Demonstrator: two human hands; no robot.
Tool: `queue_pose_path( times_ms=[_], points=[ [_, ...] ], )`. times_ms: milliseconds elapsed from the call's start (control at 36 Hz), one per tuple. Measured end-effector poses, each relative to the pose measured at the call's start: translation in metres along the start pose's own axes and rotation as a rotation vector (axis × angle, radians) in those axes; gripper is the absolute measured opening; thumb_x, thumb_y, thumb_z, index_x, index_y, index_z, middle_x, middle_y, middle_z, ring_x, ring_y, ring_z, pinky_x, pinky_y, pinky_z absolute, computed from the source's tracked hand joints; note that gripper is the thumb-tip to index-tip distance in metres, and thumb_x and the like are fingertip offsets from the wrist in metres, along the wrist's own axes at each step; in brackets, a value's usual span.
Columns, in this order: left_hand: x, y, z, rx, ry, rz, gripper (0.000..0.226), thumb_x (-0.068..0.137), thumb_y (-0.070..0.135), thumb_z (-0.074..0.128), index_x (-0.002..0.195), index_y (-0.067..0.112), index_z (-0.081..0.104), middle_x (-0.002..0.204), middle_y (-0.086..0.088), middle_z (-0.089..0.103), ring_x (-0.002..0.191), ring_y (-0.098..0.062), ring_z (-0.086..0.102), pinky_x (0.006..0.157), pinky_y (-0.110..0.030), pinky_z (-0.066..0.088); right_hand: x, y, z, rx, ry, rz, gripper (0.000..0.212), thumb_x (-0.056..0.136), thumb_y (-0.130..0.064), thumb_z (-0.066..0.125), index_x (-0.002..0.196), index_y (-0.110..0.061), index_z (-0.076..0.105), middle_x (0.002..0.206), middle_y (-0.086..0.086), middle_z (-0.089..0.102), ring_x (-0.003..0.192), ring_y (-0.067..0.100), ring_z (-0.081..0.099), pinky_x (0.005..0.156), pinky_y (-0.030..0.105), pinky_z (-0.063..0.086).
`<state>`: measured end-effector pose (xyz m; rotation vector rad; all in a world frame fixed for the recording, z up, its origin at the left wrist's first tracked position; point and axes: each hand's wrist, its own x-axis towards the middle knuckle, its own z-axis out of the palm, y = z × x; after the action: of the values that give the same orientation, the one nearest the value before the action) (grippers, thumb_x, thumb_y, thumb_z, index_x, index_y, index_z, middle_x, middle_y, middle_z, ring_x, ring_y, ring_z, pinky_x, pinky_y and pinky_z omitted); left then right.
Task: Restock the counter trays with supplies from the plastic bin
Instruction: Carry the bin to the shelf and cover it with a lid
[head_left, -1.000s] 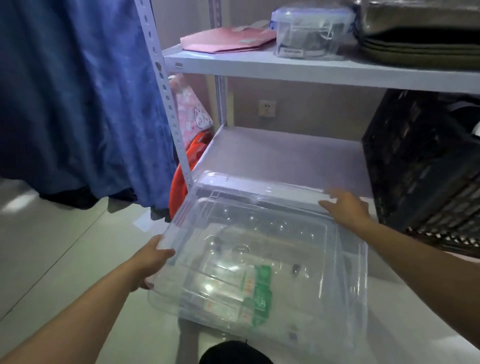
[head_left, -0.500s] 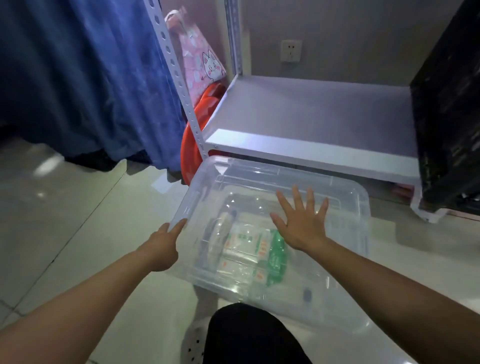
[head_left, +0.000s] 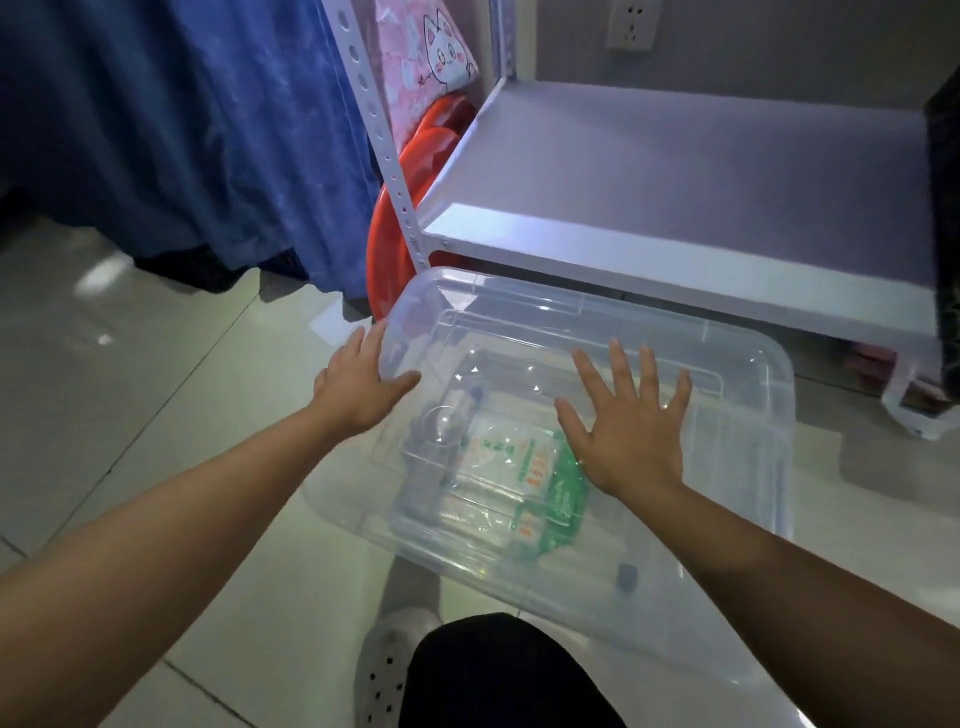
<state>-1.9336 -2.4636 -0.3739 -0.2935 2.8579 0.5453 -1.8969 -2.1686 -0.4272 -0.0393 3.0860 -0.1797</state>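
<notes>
A clear plastic bin (head_left: 737, 395) with a clear lid sits on the tiled floor in front of the shelf. Through the lid I see white and green supply packets (head_left: 524, 467) lying at the bottom. My left hand (head_left: 358, 389) touches the bin's left rim, fingers along the side and thumb over the lid edge. My right hand (head_left: 623, 426) lies flat on top of the lid with fingers spread straight.
A white metal shelf (head_left: 675, 197) stands just behind the bin, with a black crate (head_left: 943, 218) at its right end. Red basins (head_left: 415, 182) and a pink cat-print bag (head_left: 431, 57) lean left of it. A blue curtain (head_left: 182, 130) hangs at left. My knee and shoe are below.
The bin came off the shelf and down onto the floor. My right hand moved from the bin's far edge onto the lid; my left stayed at the left rim.
</notes>
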Motion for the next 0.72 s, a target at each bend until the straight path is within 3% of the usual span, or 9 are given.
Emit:
queue_pose_path(
  times_ms=[56,111,167,222,306,389,611,722],
  points=[
    [0.019,-0.010,-0.004,-0.325,-0.036,-0.215,0.094,0.085,0.052,0.070,0.157,0.024,0.017,0.161,-0.010,0.030,0.140,-0.035,0.040,0.108,-0.048,0.040,0.000,0.000,0.001,0.004,0.010,-0.002,0.071,0.088,-0.073,0.000,0.153,-0.043,-0.001,0.165,0.000,-0.003,0.151,0.030,-0.008,0.116,0.064,-0.003],
    [0.030,-0.024,-0.006,-0.567,-0.216,-0.398,0.095,0.077,0.054,0.075,0.153,0.019,0.030,0.145,-0.010,0.052,0.121,-0.035,0.057,0.092,-0.045,0.048,0.000,0.000,0.003,0.014,0.029,-0.004,0.071,0.089,-0.072,0.002,0.153,-0.043,0.004,0.166,0.000,0.002,0.151,0.030,-0.005,0.116,0.064,-0.003],
    [0.033,-0.037,-0.006,-0.684,-0.456,-0.433,0.085,0.068,0.056,0.079,0.137,0.013,0.055,0.103,-0.007,0.074,0.085,-0.026,0.068,0.078,-0.040,0.053,0.000,0.000,0.005,0.025,0.054,-0.006,0.069,0.091,-0.071,0.005,0.153,-0.042,0.009,0.165,0.001,0.007,0.151,0.030,-0.002,0.116,0.064,-0.002],
    [0.035,-0.045,-0.006,-0.733,-0.527,-0.395,0.075,0.064,0.053,0.081,0.127,0.014,0.066,0.092,-0.004,0.075,0.074,-0.019,0.067,0.073,-0.034,0.054,0.000,0.000,0.006,0.038,0.074,-0.008,0.068,0.092,-0.071,0.008,0.153,-0.041,0.013,0.165,0.001,0.011,0.151,0.031,0.001,0.116,0.065,0.000],
    [0.044,-0.041,-0.012,-0.614,-0.410,-0.353,0.054,0.070,0.043,0.084,0.116,0.017,0.070,0.108,-0.007,0.076,0.089,-0.022,0.072,0.074,-0.034,0.057,0.000,0.000,0.007,0.040,0.073,-0.006,0.067,0.093,-0.070,0.009,0.153,-0.041,0.015,0.165,0.002,0.013,0.151,0.031,0.002,0.115,0.065,0.001],
    [0.050,-0.029,-0.022,-0.447,-0.267,-0.329,0.052,0.070,0.034,0.087,0.112,0.010,0.069,0.108,-0.011,0.072,0.100,-0.032,0.069,0.080,-0.040,0.057,0.001,-0.001,0.006,0.030,0.066,0.000,0.068,0.092,-0.070,0.009,0.153,-0.040,0.014,0.165,0.002,0.013,0.151,0.031,0.003,0.116,0.065,0.001],
    [0.043,-0.019,-0.029,-0.419,-0.219,-0.343,0.037,0.076,0.020,0.085,0.107,0.012,0.068,0.107,-0.013,0.070,0.095,-0.035,0.067,0.069,-0.037,0.055,0.000,-0.003,0.003,0.011,0.048,0.007,0.068,0.092,-0.070,0.010,0.154,-0.040,0.013,0.165,0.001,0.010,0.152,0.030,0.001,0.116,0.064,0.000],
    [0.038,-0.014,-0.026,-0.343,-0.111,-0.293,0.041,0.077,0.022,0.084,0.115,0.012,0.072,0.096,-0.014,0.070,0.080,-0.033,0.064,0.078,-0.047,0.060,-0.001,-0.003,0.003,0.009,0.048,0.006,0.067,0.093,-0.069,0.012,0.154,-0.040,0.012,0.165,0.001,0.008,0.152,0.030,0.000,0.117,0.063,-0.001]
  ],
)
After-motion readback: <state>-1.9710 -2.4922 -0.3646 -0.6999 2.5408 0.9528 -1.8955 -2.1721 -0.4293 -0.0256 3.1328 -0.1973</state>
